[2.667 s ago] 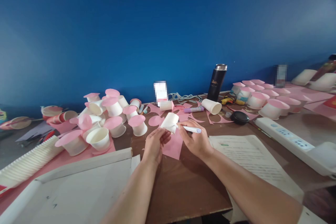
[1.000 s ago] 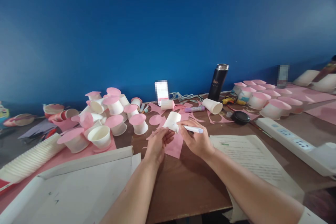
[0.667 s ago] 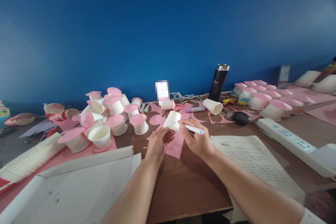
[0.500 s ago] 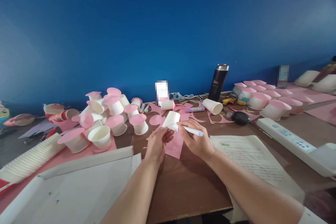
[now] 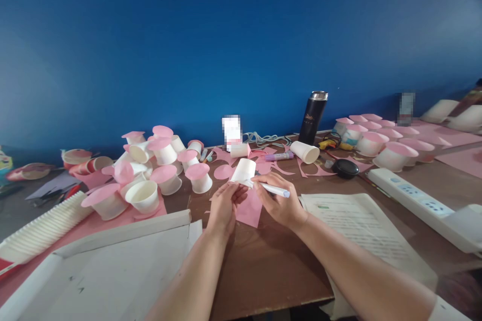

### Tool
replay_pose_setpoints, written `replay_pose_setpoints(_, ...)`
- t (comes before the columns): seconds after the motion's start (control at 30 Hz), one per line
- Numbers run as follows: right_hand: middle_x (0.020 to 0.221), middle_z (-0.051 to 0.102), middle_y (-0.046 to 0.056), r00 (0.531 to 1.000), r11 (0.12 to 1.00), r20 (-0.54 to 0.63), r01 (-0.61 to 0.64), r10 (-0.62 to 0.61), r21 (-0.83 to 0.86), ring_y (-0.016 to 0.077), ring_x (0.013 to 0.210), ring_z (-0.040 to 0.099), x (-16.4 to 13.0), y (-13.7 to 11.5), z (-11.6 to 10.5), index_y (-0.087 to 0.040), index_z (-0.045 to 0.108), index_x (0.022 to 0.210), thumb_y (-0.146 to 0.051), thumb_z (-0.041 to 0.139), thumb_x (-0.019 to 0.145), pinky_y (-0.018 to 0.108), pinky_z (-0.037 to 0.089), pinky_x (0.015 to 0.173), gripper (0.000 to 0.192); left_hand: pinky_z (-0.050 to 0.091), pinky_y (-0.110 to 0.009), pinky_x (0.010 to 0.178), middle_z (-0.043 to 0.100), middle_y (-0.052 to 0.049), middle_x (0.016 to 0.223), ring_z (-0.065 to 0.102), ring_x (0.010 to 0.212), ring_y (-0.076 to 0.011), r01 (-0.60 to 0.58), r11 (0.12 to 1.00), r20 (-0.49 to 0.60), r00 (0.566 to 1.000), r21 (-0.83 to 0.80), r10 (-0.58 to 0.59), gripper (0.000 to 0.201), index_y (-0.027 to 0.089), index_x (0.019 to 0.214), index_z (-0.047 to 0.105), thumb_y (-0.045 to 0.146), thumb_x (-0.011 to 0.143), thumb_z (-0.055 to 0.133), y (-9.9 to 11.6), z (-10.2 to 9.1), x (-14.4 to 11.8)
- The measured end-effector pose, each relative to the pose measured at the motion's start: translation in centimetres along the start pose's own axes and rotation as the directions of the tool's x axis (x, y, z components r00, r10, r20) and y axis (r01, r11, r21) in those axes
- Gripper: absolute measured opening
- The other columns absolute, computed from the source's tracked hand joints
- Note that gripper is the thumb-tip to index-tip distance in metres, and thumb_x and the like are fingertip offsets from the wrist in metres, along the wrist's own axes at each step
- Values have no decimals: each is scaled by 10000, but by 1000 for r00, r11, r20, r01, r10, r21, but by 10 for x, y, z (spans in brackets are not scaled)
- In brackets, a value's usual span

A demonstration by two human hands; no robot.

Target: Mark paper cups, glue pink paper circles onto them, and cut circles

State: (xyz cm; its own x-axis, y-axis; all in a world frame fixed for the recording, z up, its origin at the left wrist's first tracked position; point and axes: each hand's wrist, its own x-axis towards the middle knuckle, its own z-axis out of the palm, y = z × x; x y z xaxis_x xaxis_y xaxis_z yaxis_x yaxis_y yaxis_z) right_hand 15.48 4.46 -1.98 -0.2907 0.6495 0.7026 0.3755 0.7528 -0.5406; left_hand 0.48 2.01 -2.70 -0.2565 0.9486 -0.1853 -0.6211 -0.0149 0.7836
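Nearest me a white board (image 5: pixel 113 266) and an open book (image 5: pixel 361 230) lie on the desk (image 5: pixel 263 266), one on each side of my forearms. Past them, my left hand (image 5: pixel 222 205) pinches the rim of a paper cup (image 5: pixel 243 171), held tilted above a pink sheet (image 5: pixel 249 208). My right hand (image 5: pixel 280 200) is closed around a glue stick (image 5: pixel 273 189), its tip against the cup's edge.

The cup is thin, and I hold it with fingertips only. If I press the stick too hard, I judge the wall may buckle or the cup twist out of my pinch. Glue could also smear onto my fingers or drip on the pink sheet below.

Just beyond the cup lie pink scraps (image 5: pixel 263 165) and a purple marker (image 5: pixel 278 156); a slip of my right hand could sweep them about. To the left stands a crowd of pink-topped cups (image 5: pixel 165 165), near enough for my elbow to knock. Farther back, a black flask (image 5: pixel 312 118) stands upright by the blue wall (image 5: pixel 226 45), well apart.
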Motion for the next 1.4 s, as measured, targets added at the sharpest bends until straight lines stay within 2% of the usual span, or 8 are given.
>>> replay_pose_setpoints(0.07, 904, 693, 49, 1000, 1000, 16, 11, -11, 8, 170, 797, 650, -1, -1, 1, -218, 651, 967, -226, 543, 888, 284, 504, 763, 134, 516, -212, 645, 684, -65, 706, 661, 688, -125, -8, 1000, 4, 1000, -3, 8, 180, 94, 724, 653, 227, 657, 753, 0, 0, 0)
replay_pose_setpoints(0.27, 933, 689, 57, 997, 999, -62, -39, 37, -26, 184, 841, 646, 0, 3, 3, -215, 643, 1000, -229, 537, 889, 298, 499, 794, 154, 513, -213, 627, 686, -60, 715, 667, 703, -134, 4, 1000, 4, 1000, 10, -4, 201, 108, 735, 654, 243, 643, 770, 0, 1, -2)
replay_pose_setpoints(0.53, 911, 695, 37, 999, 999, 32, -14, 12, 49, 171, 830, 644, -1, -2, 1, -228, 651, 971, -221, 548, 883, 283, 489, 768, 136, 515, -218, 654, 686, -64, 705, 659, 693, -128, -27, 1000, 3, 1000, -3, 27, 201, 103, 719, 655, 246, 638, 771, -2, -2, 0)
replay_pose_setpoints(0.8, 915, 690, 39, 995, 997, -64, -78, 79, 18, 171, 848, 641, 1, 3, 2, -219, 652, 966, -223, 552, 881, 277, 483, 778, 132, 514, -216, 635, 689, -59, 724, 669, 711, -135, -11, 1000, 3, 1000, 8, 11, 197, 109, 734, 654, 245, 646, 767, -1, -1, 0)
replay_pose_setpoints(1.1, 860, 694, 43, 999, 997, 51, -13, 9, 80, 165, 788, 651, 1, -5, -1, -211, 664, 921, -217, 551, 881, 277, 494, 738, 120, 507, -224, 664, 679, -52, 702, 658, 696, -126, -21, 1000, 11, 1000, 8, 21, 211, 109, 713, 651, 257, 630, 777, 0, -1, -2)
replay_pose_setpoints(1.4, 909, 690, 51, 997, 999, -72, -35, 37, 22, 180, 849, 638, 3, -2, 0, -213, 650, 978, -218, 542, 888, 294, 489, 769, 141, 491, -223, 658, 668, -38, 717, 643, 711, -121, -20, 997, 41, 999, 81, 16, 242, 122, 718, 650, 298, 629, 789, 0, 0, -3)
